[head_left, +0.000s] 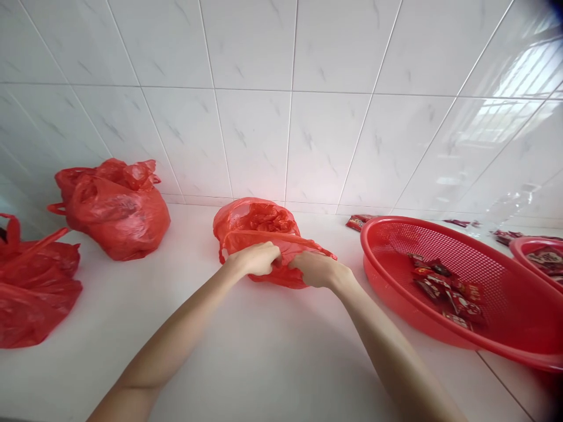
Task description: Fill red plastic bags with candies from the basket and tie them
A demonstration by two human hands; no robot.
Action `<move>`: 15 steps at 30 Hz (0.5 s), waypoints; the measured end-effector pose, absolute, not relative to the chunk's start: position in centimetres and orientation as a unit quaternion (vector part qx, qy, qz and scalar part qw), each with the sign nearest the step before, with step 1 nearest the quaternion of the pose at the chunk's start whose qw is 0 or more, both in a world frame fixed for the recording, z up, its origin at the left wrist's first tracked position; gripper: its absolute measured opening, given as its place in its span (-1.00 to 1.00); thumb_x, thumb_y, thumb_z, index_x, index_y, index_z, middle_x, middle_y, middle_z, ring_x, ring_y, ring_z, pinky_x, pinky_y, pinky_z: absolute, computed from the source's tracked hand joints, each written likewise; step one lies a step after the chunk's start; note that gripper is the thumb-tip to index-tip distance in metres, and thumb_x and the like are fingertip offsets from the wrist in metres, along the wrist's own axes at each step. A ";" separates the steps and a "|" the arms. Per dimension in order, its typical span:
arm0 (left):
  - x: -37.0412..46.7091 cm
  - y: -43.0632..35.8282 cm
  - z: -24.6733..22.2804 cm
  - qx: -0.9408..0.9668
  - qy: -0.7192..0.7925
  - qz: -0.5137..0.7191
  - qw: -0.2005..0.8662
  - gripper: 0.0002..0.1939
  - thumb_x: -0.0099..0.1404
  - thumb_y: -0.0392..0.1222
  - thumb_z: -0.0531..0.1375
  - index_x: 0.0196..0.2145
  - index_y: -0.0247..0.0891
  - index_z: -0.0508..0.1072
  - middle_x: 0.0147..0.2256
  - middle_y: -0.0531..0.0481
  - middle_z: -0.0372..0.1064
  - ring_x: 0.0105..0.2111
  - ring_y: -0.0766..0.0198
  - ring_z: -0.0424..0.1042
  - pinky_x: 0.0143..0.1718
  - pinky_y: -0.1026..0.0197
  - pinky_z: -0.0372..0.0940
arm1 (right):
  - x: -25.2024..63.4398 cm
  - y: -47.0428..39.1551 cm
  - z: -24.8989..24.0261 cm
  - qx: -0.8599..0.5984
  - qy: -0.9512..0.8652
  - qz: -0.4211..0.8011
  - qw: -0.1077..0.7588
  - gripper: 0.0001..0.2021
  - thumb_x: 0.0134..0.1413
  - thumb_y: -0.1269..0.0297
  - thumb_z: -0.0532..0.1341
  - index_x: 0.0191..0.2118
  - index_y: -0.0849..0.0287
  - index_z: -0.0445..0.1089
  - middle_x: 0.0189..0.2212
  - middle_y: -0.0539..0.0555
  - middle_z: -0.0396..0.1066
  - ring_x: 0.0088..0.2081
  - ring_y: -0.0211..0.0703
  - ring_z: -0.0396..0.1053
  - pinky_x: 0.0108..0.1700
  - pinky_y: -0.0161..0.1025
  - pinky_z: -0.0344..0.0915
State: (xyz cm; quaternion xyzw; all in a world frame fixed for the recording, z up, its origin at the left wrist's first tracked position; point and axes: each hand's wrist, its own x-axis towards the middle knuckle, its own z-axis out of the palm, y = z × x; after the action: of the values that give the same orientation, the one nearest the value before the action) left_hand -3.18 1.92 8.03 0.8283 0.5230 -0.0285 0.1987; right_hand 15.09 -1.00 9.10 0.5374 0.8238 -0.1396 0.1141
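Note:
A red plastic bag (233, 217) lies on the white counter in front of me, its mouth partly open and its inside crumpled. My left hand (259, 258) has its fingers closed on the near side of the bag. Close beside it, my right hand (317, 268) grips the same near side, fingers curled into the plastic. A strip of the bag's rim runs above both hands toward the right. The fingertips are partly hidden, and I cannot make out what lies inside the bag.
To the right stands a large red plastic basket (382, 252) with several small snack packets (448, 290) in it. A red packet (357, 222) lies behind it. A second red basket (521, 249) and a clear bottle (510, 205) are farther right. Filled red bags (116, 211) sit at left.

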 end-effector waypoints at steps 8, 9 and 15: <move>-4.1 2.6 8.3 0.794 0.567 -0.129 0.178 -0.81 -0.20 -0.36 0.23 -0.54 -0.19 0.36 -0.33 -0.14 0.42 -0.21 -0.15 0.45 -0.48 0.11 0.27 | 14.9 -0.5 8.6 0.558 0.796 -0.148 0.183 -0.89 -0.03 0.53 0.18 -0.40 0.17 0.36 -0.38 0.07 0.39 -0.33 -0.09 0.39 -0.47 -0.25 0.16; -4.2 2.7 8.2 0.791 0.571 -0.137 0.174 -0.79 -0.23 -0.37 0.22 -0.55 -0.19 0.34 -0.30 -0.15 0.43 -0.16 -0.18 0.42 -0.47 0.11 0.29 | 15.0 -0.5 8.7 0.563 0.791 -0.149 0.188 -0.91 -0.05 0.49 0.22 -0.38 0.17 0.37 -0.38 0.07 0.39 -0.31 -0.07 0.40 -0.47 -0.25 0.18; -4.6 3.0 7.9 0.785 0.566 -0.170 0.187 -0.65 -0.29 -0.44 0.17 -0.44 -0.20 0.40 -0.22 -0.14 0.47 -0.27 -0.07 0.45 -0.44 0.09 0.34 | 15.4 -0.7 9.3 0.590 0.768 -0.142 0.206 -0.79 -0.18 0.35 0.36 -0.33 0.21 0.40 -0.31 0.10 0.39 -0.31 -0.04 0.40 -0.49 -0.25 0.21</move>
State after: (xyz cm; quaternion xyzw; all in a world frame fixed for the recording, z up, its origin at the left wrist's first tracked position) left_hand -4.57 2.97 7.88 0.7847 0.5660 -0.1702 0.1869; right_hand 15.45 -0.74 9.32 0.5897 0.7679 -0.1419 0.2061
